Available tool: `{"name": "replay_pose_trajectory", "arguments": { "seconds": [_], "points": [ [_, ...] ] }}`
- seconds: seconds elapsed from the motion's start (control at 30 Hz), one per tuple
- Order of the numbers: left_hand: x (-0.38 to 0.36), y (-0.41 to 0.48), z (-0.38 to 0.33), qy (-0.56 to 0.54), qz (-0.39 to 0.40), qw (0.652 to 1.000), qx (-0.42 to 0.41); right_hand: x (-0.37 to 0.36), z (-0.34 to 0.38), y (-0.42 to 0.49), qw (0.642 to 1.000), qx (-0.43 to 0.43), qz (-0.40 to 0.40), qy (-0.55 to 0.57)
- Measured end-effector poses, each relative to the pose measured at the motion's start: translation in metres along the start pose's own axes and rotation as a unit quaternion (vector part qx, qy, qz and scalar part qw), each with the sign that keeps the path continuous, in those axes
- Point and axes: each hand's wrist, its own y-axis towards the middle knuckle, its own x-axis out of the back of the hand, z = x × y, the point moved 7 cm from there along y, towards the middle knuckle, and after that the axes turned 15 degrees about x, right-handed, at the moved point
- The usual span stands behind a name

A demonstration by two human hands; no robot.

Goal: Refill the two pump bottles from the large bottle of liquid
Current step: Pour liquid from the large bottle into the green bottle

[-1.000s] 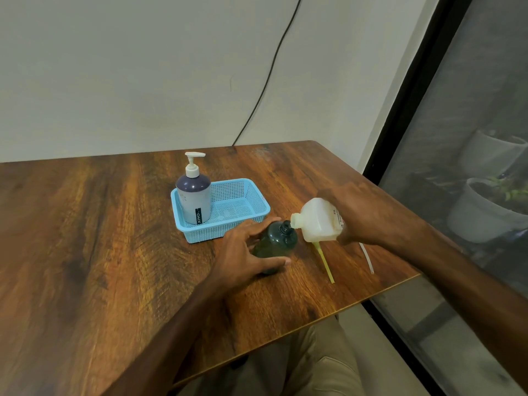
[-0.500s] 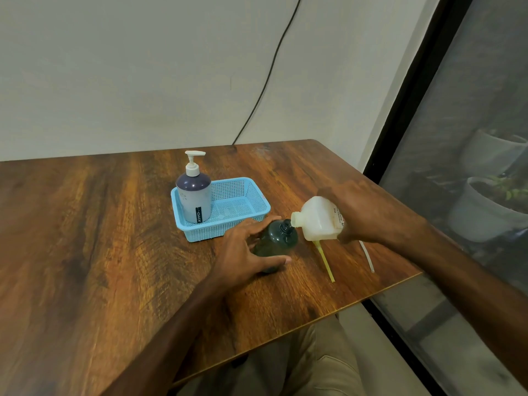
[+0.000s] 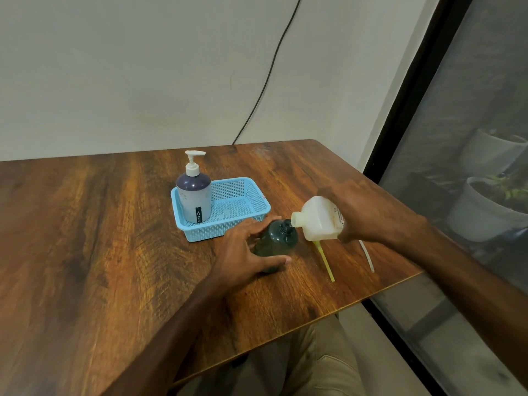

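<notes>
- Dark-green plastic: I am watching the uncapped pump bottle [image 3: 275, 241] standing upright on the worktop [image 3: 85, 238], just in front of the blue basket [image 3: 211, 231].
- I am seeing the left hand [image 3: 243, 252] bracing this bottle, with its fingers [image 3: 257, 225] curled round the far side and the thumb on the near side.
- I am seeing the right hand [image 3: 368, 215] gripping the large bottle [image 3: 317, 220] round its body, with most of that hand's fingers hidden behind it.
- Key relation: the large bottle's long axis is lying nearly level and pointing left, with its mouth meeting the green neck from the right. I am judging that any further tilt must hold that mouth over the opening.
- Writing: I am reading "JOYO" on the second pump bottle [image 3: 194, 195], upright in the basket. The large bottle's label is too small to read.
</notes>
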Motion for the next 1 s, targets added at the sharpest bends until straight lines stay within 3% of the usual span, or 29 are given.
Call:
{"name": "replay_pose_trajectory", "arguments": {
  "seconds": [0.5,0.77,1.0],
  "points": [
    [0.002,-0.002,-0.004,0.006,0.003,1.0,-0.003,0.009,0.006,0.007,0.989,0.044,-0.038,-0.137],
    [0.001,-0.002,-0.002,0.002,0.004,1.0,0.007,0.005,0.003,0.008,0.988,0.043,-0.036,-0.141],
    [0.002,-0.002,-0.003,-0.003,0.007,1.0,0.009,0.002,-0.006,0.011,0.997,0.041,-0.015,-0.057]
  ]
}}
